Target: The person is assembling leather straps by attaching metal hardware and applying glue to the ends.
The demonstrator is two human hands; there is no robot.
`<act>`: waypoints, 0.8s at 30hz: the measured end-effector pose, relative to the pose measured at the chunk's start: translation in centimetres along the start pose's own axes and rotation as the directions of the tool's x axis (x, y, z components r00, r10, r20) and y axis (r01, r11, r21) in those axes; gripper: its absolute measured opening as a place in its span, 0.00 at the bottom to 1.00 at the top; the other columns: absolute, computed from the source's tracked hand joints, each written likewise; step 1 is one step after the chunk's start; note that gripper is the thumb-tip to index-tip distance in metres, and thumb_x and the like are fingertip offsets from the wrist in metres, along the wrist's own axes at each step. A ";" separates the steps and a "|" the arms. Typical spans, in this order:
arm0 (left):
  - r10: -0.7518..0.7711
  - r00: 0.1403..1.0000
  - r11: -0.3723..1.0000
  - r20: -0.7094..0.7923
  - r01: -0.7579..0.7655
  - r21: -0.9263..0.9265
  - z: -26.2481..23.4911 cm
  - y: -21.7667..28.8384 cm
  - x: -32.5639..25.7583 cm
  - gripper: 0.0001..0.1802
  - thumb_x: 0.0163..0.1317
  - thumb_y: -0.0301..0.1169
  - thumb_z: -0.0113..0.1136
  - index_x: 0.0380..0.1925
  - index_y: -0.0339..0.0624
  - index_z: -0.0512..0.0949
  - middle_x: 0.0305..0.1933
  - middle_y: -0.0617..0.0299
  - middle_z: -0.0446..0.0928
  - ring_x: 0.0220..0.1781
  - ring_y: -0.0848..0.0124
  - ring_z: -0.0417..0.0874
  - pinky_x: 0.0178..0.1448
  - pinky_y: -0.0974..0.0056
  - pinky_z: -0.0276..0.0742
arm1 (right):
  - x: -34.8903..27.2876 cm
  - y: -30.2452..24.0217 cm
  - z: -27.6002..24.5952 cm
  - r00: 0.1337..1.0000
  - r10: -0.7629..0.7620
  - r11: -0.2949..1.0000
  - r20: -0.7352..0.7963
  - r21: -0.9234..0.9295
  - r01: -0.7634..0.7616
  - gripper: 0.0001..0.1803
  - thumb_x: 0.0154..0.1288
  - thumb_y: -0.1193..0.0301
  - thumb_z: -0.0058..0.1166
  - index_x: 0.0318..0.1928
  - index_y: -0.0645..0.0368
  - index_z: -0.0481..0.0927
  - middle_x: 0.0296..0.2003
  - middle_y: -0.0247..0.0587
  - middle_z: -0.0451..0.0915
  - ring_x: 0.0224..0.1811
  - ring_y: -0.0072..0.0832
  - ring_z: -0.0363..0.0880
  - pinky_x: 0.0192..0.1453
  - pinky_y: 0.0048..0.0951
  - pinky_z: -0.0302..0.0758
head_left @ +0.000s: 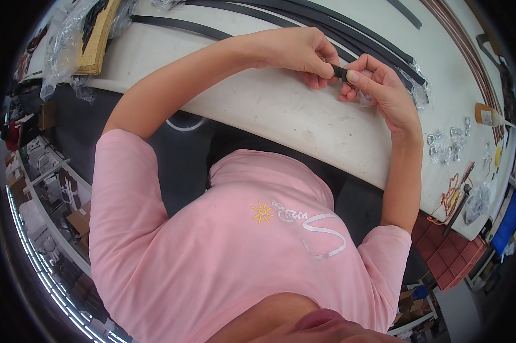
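Note:
Over the white table, my left hand (309, 54) pinches the end of a black strap (341, 72). From the other side my right hand (381, 88) grips that same end between thumb and fingers. Only a short dark piece shows between the two hands; the fingers hide the rest. A bit of clear plastic (365, 100) shows below the right fingers, and I cannot tell what is in it. Just behind the hands lie several long black straps (326, 26), their right ends partly in clear plastic wrap (418, 86).
Small metal clasps in clear bags (445, 146) lie on the table (303, 128) to the right, near an amber bottle (486, 115). Brown strips (461, 43) run along the far right. A yellow-edged box (98, 43) with plastic film stands at the left. A red crate (446, 248) sits below the right corner.

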State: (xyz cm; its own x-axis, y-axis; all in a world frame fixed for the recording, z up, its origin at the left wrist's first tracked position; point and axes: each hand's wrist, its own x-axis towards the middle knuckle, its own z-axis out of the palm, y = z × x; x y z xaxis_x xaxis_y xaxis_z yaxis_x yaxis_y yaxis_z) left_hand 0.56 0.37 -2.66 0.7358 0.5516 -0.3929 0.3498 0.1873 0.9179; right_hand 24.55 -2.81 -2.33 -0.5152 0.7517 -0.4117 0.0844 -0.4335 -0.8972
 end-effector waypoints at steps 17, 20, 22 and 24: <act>0.007 0.999 0.999 -0.040 -0.008 -0.038 0.2 0.2 -0.1 0.12 0.67 0.32 0.57 0.40 0.33 0.84 0.32 0.61 0.83 0.35 0.77 0.84 0.45 0.72 0.81 | 0.0 0.2 -0.2 1.000 -0.006 1.000 -0.006 0.008 0.006 0.11 0.69 0.66 0.64 0.41 0.60 0.78 0.32 0.35 0.84 0.34 0.19 0.82 0.48 0.21 0.77; 0.044 0.999 0.999 -0.022 -0.044 0.013 0.1 -0.1 -0.2 0.13 0.69 0.32 0.56 0.40 0.32 0.83 0.32 0.61 0.83 0.34 0.77 0.84 0.45 0.72 0.81 | 0.1 0.2 -0.1 1.000 -0.004 1.000 -0.009 0.005 0.004 0.11 0.69 0.67 0.64 0.41 0.60 0.78 0.32 0.35 0.84 0.34 0.19 0.82 0.47 0.20 0.77; 0.056 0.998 0.998 -0.033 -0.055 0.023 0.3 -0.2 -0.2 0.13 0.69 0.32 0.56 0.40 0.32 0.83 0.32 0.61 0.83 0.34 0.77 0.84 0.44 0.72 0.81 | 0.1 0.2 -0.1 1.000 -0.001 1.000 -0.008 0.004 0.001 0.11 0.69 0.67 0.64 0.41 0.60 0.78 0.32 0.35 0.84 0.34 0.19 0.82 0.47 0.20 0.77; 0.068 0.997 0.997 -0.042 -0.067 0.033 0.3 -0.1 -0.2 0.13 0.69 0.32 0.56 0.40 0.32 0.83 0.32 0.61 0.83 0.34 0.77 0.84 0.44 0.72 0.80 | 0.1 0.2 -0.1 1.000 0.001 1.000 -0.010 0.003 -0.001 0.11 0.69 0.67 0.64 0.41 0.60 0.78 0.33 0.35 0.84 0.34 0.19 0.82 0.47 0.20 0.77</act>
State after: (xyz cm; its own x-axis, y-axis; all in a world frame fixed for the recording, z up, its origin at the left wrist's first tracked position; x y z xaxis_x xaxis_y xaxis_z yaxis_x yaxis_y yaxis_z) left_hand 0.59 0.00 -2.69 0.7326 0.5970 -0.3269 0.3190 0.1232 0.9397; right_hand 24.65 -2.77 -2.57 -0.5068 0.7559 -0.4144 0.0823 -0.4361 -0.8961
